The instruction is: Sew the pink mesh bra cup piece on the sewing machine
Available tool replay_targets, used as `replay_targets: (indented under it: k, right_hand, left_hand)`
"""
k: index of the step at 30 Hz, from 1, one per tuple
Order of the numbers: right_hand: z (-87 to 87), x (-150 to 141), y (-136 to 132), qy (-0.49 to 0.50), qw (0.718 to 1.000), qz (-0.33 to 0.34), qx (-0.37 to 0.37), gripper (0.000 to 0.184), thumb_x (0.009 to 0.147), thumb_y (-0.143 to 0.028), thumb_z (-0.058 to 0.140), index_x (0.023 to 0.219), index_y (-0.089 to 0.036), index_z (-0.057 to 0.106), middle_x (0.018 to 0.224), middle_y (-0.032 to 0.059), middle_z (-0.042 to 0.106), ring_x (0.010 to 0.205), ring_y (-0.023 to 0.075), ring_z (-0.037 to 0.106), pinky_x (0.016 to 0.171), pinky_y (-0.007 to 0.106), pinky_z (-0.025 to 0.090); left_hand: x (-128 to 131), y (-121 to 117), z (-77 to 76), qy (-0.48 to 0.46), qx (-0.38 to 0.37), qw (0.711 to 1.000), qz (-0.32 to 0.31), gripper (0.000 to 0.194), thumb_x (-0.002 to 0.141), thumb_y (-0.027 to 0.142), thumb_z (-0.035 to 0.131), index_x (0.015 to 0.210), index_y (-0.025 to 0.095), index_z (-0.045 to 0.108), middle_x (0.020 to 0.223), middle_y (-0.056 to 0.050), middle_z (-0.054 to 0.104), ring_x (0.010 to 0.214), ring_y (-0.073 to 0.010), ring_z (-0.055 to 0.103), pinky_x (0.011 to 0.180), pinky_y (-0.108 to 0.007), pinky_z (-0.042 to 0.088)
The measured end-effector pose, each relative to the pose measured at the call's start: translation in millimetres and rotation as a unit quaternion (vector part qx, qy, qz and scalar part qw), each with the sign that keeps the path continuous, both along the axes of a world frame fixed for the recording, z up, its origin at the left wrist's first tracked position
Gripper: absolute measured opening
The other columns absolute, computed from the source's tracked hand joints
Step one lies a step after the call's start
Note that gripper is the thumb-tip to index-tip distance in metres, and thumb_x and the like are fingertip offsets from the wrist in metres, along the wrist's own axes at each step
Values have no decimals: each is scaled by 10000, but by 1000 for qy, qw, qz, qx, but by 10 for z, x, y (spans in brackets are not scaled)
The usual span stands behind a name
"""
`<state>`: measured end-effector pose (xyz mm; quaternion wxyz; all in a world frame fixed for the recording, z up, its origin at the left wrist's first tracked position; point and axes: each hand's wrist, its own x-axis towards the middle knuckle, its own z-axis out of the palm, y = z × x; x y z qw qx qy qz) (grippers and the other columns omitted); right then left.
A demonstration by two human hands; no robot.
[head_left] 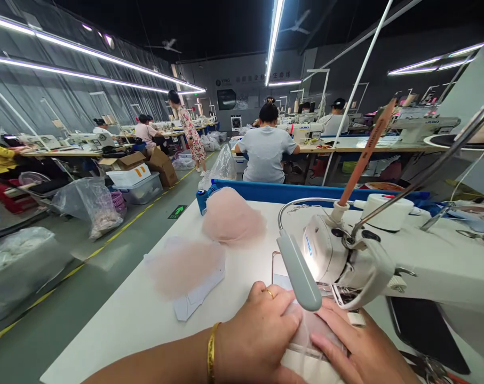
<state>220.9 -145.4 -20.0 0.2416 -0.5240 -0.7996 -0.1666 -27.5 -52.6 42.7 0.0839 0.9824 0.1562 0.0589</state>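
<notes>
A piece of sheer pale pink fabric (308, 326) lies under the needle area of a white sewing machine (330, 256). My left hand (261, 330), with a gold ring and bracelet, has its bent fingers closed on the fabric's left side. On the right side my right hand (357, 341) rests with stretched fingers apart, pressing the fabric down. A grey lamp head (300, 272) hangs over the work and hides part of it; the needle cannot be made out. Left of my hands, more pink mesh (185, 266) lies on pale cut pieces (197, 298).
A heap of pink mesh (231, 216) sits at the table's far side. A black phone (426, 333) lies right of my right hand. A white thread cone (388, 212) stands behind the machine. Ahead, a person in a light shirt (268, 152) sits; several others work at machines.
</notes>
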Motion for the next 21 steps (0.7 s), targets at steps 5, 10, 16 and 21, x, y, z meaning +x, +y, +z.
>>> replay_targets:
  k: [5, 10, 16, 21]
  right_hand:
    - [265, -29, -95, 4, 985, 157, -68, 234, 1034, -469, 657, 1186, -301, 715, 1288, 26, 779, 1113, 265, 774, 854, 326, 662]
    - [239, -92, -91, 152, 981, 99, -62, 202, 1052, -198, 525, 1159, -291, 669, 1095, -5, 811, 954, 164, 791, 861, 208, 622]
    - [-45, 49, -84, 321, 934, -10, -154, 185, 1128, -337, 498, 1278, -269, 583, 1250, 62, 774, 1069, 193, 773, 906, 213, 613]
    - [-84, 14, -89, 403, 899, -17, -169, 159, 1126, -397, 481, 1150, -267, 569, 1188, 68, 757, 951, 196, 756, 873, 237, 618]
  left_hand:
    - [-65, -2, 95, 76, 8, 995, -70, 239, 894, 393, 703, 964, 190, 598, 1075, -97, 680, 909, -265, 646, 795, -410, 481]
    - [147, 56, -26, -5, -90, 996, 17, 42, 866, 199, 528, 884, 221, 496, 896, -45, 660, 738, -192, 573, 674, -308, 474]
    - [307, 164, -165, -140, -143, 979, 36, 295, 735, 179, 566, 1027, 215, 579, 1002, -56, 689, 850, -222, 623, 812, -328, 568]
    - [335, 212, -280, -205, -143, 968, 33, 265, 772, 102, 520, 920, 228, 700, 928, -26, 686, 889, -207, 654, 862, -306, 570]
